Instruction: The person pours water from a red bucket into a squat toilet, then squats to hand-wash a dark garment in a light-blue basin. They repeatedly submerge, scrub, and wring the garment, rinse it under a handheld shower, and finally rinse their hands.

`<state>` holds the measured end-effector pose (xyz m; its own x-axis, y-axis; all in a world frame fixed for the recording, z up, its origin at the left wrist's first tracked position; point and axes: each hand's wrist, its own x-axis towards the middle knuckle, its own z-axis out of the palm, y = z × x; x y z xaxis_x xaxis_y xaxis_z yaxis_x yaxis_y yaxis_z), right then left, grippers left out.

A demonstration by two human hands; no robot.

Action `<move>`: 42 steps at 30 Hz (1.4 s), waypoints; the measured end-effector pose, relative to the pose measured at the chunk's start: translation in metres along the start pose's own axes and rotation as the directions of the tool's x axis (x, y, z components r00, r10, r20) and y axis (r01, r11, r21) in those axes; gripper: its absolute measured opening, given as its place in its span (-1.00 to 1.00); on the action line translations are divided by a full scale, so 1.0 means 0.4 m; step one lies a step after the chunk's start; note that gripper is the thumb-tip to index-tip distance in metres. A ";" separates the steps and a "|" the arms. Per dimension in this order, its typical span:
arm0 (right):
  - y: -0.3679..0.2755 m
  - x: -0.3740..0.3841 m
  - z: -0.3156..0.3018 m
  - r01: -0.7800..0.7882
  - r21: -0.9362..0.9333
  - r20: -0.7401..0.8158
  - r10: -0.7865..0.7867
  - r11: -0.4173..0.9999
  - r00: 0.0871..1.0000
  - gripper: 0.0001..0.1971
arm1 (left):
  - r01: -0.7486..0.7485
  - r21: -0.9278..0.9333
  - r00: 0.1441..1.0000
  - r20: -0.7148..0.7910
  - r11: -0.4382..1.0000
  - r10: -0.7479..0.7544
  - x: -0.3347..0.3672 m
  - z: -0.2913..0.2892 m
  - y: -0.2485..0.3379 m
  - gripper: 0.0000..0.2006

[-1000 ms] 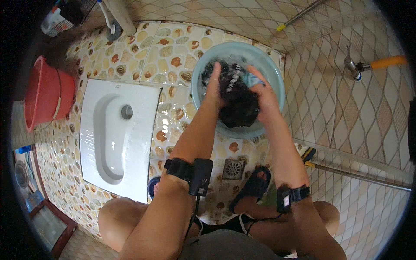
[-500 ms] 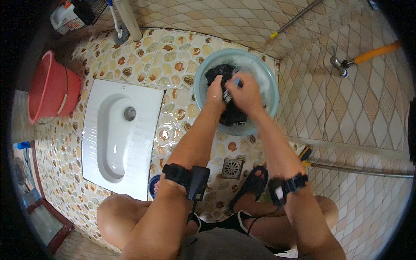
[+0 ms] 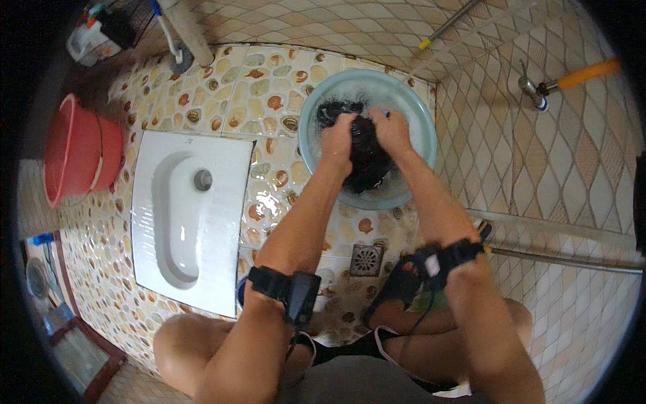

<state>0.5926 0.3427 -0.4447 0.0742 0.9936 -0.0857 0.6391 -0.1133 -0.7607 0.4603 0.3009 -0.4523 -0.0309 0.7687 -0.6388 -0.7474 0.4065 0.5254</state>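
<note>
A pale blue basin (image 3: 308, 145) holds soapy, foamy water and a wet black cloth (image 3: 369, 158), bunched up, its kind of garment unclear. On the cloth's left side my left hand (image 3: 338, 138) is closed, gripping a fold. My right hand (image 3: 392, 131) is closed on the cloth's right upper part. A small dark blue bit shows by the right fingers; I cannot tell what it is. Part of the cloth lies in the water beyond my left hand. Both wrists are bent inward over the basin, and each forearm wears a black strapped device.
Left of the basin is a white squat toilet (image 3: 145, 215), set in pebble-patterned tiles. A red bucket (image 3: 108, 151) stands farther left. A floor drain (image 3: 367, 260) lies near my feet. At right, a tap with an orange hose (image 3: 585, 74) juts from the tiled wall.
My right hand has shifted slightly right, off the cloth's middle, and now grips its side. The blue object in its fingers shows less. The cloth is bunched up more between both hands.
</note>
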 end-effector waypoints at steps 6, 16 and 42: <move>0.182 0.059 -0.021 -0.240 0.246 0.206 0.191 0.939 0.960 -0.30 | -0.293 0.402 0.947 0.000 0.868 0.320 0.065 -0.013 -0.045 -0.46; 0.182 0.054 -0.035 -0.434 0.161 0.326 0.368 0.886 0.871 -0.44 | 0.033 0.449 0.997 -0.078 0.893 0.003 0.179 -0.068 -0.087 -0.53; -0.233 -0.128 -0.036 0.169 -0.099 0.006 -0.170 0.981 0.985 -0.69 | 0.153 -0.299 0.984 0.131 0.942 -0.119 0.034 -0.038 -0.008 -0.68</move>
<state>0.5404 0.3025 -0.3601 -0.0397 0.9984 0.0409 0.7149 0.0570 -0.6969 0.4520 0.3023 -0.4713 0.1454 0.7732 -0.6173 -0.9072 0.3532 0.2287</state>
